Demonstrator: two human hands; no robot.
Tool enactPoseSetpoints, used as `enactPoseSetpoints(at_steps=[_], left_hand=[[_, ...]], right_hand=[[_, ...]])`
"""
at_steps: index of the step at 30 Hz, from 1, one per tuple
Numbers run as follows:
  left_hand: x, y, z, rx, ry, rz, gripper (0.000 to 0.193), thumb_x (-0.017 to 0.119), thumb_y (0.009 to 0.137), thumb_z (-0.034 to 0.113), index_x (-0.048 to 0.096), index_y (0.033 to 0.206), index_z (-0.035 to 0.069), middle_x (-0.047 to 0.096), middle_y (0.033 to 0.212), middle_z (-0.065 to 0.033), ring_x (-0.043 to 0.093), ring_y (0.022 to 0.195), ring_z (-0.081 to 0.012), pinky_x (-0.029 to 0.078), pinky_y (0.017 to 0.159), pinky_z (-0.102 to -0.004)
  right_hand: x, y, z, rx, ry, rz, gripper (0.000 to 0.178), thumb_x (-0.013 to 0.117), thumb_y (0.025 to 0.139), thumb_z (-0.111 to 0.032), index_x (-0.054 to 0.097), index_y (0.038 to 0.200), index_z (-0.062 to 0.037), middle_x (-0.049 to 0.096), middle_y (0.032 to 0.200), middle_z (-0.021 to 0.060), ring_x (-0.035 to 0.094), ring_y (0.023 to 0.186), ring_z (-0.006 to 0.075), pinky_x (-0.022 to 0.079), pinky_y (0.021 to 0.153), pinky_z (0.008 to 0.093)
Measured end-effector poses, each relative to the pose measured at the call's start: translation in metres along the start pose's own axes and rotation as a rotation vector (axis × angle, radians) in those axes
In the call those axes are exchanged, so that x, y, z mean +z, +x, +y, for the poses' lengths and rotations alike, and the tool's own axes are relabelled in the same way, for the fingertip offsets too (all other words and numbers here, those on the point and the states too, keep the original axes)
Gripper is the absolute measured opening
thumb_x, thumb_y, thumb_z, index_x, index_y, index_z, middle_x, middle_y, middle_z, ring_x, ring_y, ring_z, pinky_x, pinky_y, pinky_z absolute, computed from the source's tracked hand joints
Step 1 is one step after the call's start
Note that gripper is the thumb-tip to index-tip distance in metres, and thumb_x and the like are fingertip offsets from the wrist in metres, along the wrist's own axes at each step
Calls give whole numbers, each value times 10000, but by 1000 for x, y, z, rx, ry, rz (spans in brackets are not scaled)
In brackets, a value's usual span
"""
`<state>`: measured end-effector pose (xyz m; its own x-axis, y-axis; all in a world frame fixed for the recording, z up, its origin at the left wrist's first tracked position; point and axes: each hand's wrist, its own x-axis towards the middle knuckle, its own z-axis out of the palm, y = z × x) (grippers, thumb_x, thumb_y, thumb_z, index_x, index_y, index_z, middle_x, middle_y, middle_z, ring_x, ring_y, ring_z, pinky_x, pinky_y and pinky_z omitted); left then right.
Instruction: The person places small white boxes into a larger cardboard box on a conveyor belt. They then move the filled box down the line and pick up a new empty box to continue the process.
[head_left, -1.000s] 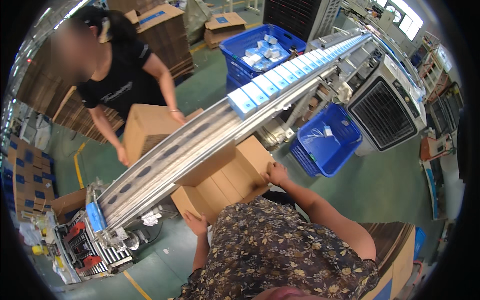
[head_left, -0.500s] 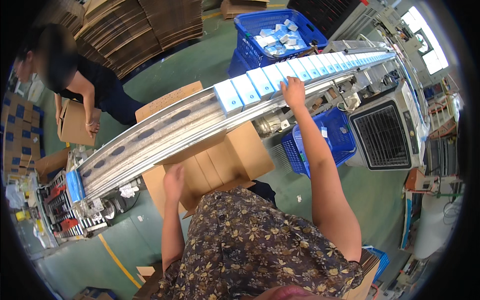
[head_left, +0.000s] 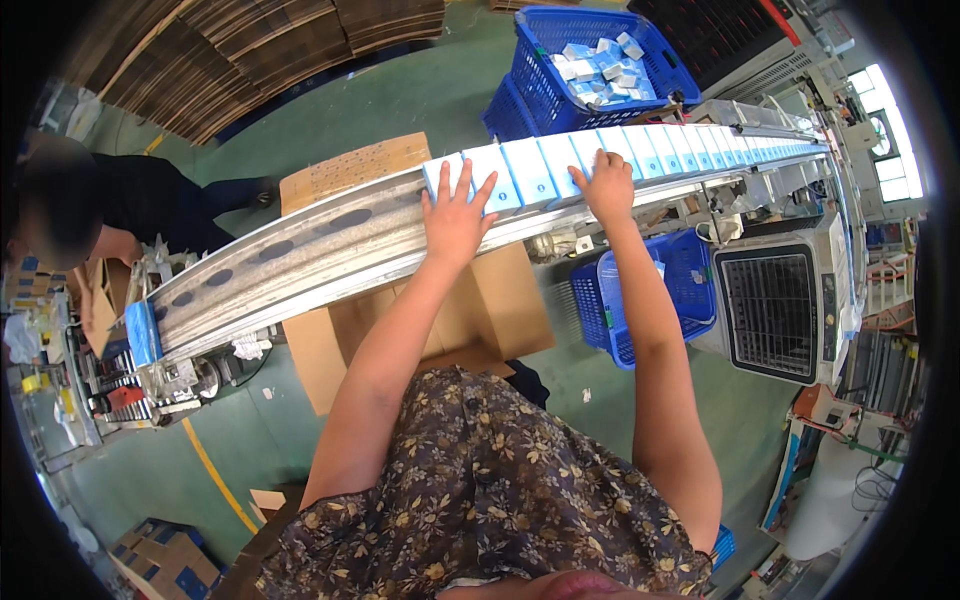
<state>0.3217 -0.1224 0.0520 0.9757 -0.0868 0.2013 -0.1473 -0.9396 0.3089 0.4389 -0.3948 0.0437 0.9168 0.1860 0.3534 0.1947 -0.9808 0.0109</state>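
A long row of small white-and-light-blue boxes (head_left: 530, 172) stands side by side on the conveyor (head_left: 310, 240), running away to the far right. Spread over the row's left end are the fingers of my left hand (head_left: 456, 222), touching the first boxes. My right hand (head_left: 606, 188) lies several boxes farther right, its fingers apart and slightly bent on the box tops. Neither hand lifts a box. Below the conveyor, close to my body, an open cardboard carton (head_left: 515, 295) sits partly hidden behind my left forearm.
Beyond the conveyor stands a blue basket (head_left: 528, 95) of loose small boxes. Another blue basket (head_left: 590, 310) is below my right arm, beside a large grilled machine (head_left: 770, 310). A co-worker (head_left: 150, 195) bends at the far left near a carton (head_left: 100, 300). Flattened cardboard stacks (head_left: 250, 50) stand behind.
My left hand has risen from the open carton to the row's left end. My right hand stays on the boxes. The co-worker has bent lower, and the view has shifted.
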Motion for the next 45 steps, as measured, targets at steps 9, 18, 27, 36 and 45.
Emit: enactPoseSetpoints(at_steps=[9,18,27,36,45], left_hand=[[-44,-43,-119,-678,-551,15,830,735,796,536,462,1256,-99,635,1143,-266,626,1078,-395,516,895,-417],[-127,-123,-180,-598,-414,265,879,837,667,567,474,1172,-54,682,1007,-258,681,948,-388,541,817,-421],[-275,-267,-60,-538,37,168,914,848,712,398,409,1366,-66,489,1305,-273,515,1183,-410,424,996,-454],[-7,-341,-135,-214,-573,-913,422,489,1003,344,610,1154,-31,631,1112,-253,568,1083,-427,450,962,-469],[130,-352,-166,-30,121,-1151,280,567,856,153,744,1035,31,699,1153,-175,684,1057,-312,544,871,-447]], right_hand=[[-21,24,-57,-3,377,-386,927,666,773,-689,517,1306,55,680,1068,258,671,998,388,537,838,438],[-76,-32,-202,-35,766,-292,801,758,746,-580,526,1289,-39,697,1106,192,666,1027,373,514,882,433],[-158,-200,-221,127,1061,-289,719,725,893,-239,333,1414,64,576,1275,261,610,1167,316,459,994,388],[-43,-281,-131,64,493,-1030,702,527,957,-530,454,1392,17,660,1108,274,620,1065,421,487,914,476],[-59,-261,-113,-76,560,-833,480,547,949,-425,599,1270,-72,681,1057,217,650,961,409,515,843,477]])
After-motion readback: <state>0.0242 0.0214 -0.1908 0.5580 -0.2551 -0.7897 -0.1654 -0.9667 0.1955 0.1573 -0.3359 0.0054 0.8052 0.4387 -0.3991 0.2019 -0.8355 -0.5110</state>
